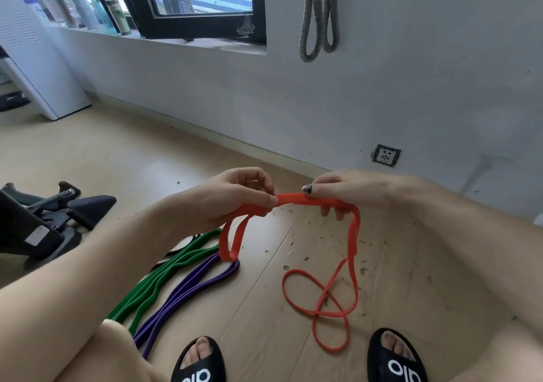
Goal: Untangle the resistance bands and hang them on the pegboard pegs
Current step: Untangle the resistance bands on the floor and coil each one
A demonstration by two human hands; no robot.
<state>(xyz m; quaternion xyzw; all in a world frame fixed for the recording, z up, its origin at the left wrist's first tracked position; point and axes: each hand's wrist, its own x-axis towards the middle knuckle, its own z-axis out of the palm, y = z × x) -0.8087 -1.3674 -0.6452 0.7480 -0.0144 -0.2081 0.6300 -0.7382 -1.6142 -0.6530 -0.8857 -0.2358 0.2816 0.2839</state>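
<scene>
1. The left hand (235,193) has its fingers curled and pinches the red band (293,198) at the fingertips.
2. The right hand (343,189) grips the same band, thumb on top and fingers wrapped beneath; a short, flat stretch of band runs taut between the two hands.
3. From the left hand, a folded loop of the red band hangs down, its lower end reaching the near end of the purple band (188,290).
4. From the right hand, the rest of the red band drops to the floor (117,158) and lies there in crossing loops, just ahead of the right sandal (395,358).
5. The purple band lies on the floor left of the red band's fallen loops, doubled and running back towards the left sandal (199,361).
6. The green band (158,275) lies just left of the purple one, alongside it; something dark seems to lie under its far end, though it is too hidden to make out.
7. Further left of the red band stands black equipment (50,220) on the floor.
8. Small dark bits of debris are scattered on the wooden floor around the red band.
9. On the white wall (440,73) above the red band hang two grey loops (320,17); a socket (385,155) sits low on the wall, just above the right hand.
10. Up and left of the red band is a window (202,2) with bottles (88,8) lined on its sill.
</scene>
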